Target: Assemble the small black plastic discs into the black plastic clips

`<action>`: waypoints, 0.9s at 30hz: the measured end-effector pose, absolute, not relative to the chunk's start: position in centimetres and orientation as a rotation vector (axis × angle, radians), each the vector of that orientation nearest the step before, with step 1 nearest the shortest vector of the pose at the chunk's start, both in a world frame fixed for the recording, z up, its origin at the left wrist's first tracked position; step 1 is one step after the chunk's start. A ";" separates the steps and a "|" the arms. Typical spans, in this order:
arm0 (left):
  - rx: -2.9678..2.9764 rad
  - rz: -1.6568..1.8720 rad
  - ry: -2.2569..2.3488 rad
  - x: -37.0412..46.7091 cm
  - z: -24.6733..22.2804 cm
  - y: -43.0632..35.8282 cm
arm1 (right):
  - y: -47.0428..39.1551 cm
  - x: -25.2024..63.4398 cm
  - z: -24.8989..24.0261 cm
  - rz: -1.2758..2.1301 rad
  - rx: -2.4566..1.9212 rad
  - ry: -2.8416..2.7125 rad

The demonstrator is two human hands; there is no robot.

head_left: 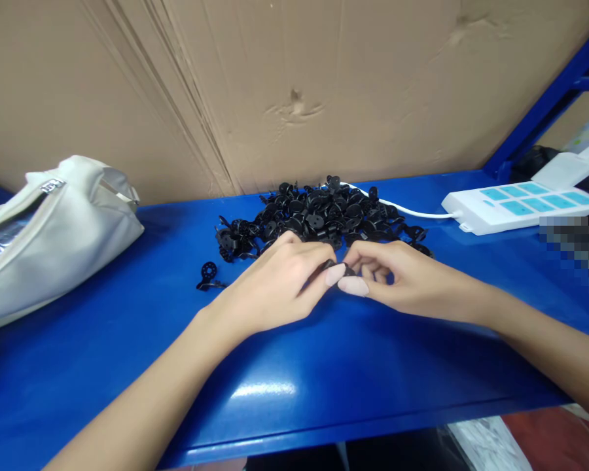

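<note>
My left hand (285,281) and my right hand (397,278) meet above the middle of the blue table. Between their fingertips they pinch a small black plastic part (347,269), mostly covered by my fingers, so its full shape is hidden. Both thumbs press on its near side. Just behind my hands spreads a heap of small black plastic parts (317,212), many with round discs. One perforated black disc piece (209,271) lies apart, left of the heap and close to my left wrist.
A white bag (78,216) with an open zip stands at the left. To the right lies a white power strip (520,203), its white cable (407,210) running behind the heap. Cardboard (294,78) backs the blue table (373,386). A blue metal post (544,98) rises at the right.
</note>
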State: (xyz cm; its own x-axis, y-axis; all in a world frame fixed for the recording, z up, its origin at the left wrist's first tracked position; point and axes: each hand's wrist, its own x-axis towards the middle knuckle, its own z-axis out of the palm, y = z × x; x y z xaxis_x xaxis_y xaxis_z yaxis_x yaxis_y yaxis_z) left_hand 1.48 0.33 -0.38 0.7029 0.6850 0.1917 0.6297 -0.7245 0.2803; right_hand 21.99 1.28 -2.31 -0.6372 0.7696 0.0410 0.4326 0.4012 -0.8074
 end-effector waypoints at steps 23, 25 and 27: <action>2.055 0.604 1.020 2.3 -1.4 0.6 | 2.0 21.6 -3.4 1.633 -0.792 -1.889; 2.059 0.610 1.020 2.3 -1.4 0.5 | 2.1 21.6 -3.4 1.626 -0.784 -1.928; 2.067 0.614 1.020 2.4 -1.3 0.3 | 2.0 21.7 -3.4 1.612 -0.803 -1.945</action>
State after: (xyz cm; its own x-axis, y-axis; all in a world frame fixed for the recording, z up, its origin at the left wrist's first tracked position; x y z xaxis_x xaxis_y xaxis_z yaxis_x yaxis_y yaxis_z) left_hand 2.40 0.35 -1.35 0.5695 0.8169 0.0915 0.4637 -0.4112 0.7847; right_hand 21.66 1.97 -3.41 -0.7092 0.7050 -0.0012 0.1319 0.1310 -0.9826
